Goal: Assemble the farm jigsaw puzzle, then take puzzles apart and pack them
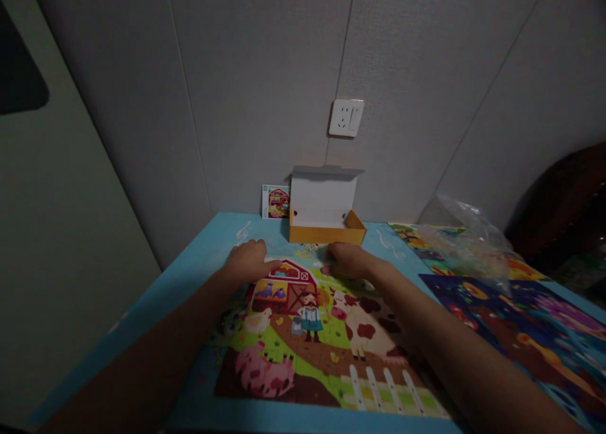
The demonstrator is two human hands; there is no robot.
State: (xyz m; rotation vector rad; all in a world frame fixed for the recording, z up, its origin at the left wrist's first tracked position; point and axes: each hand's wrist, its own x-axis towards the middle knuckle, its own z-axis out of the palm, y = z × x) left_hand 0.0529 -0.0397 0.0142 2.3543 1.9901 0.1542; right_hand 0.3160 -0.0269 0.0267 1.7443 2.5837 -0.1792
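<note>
A farm jigsaw puzzle (312, 352) lies flat in front of me, showing a red barn, a farmer, a cow, a pig and a white fence. At its upper left, by the barn roof, rests my left hand (247, 262), its thumb stretched toward the roof and apart from the bent fingers. My right hand (349, 260) is at the upper right edge, above the cow, fingers bent with a gap to the thumb. Neither hand has lifted a piece that I can see. My right forearm covers part of the puzzle's right side.
Behind the puzzle stands an open orange box (326, 234) with its lid raised, beside a picture card (276, 202) against the wall. A clear plastic bag (468, 238) and a dark blue picture puzzle (525, 333) lie right on the blue table (189, 257). A socket (346, 117) is above.
</note>
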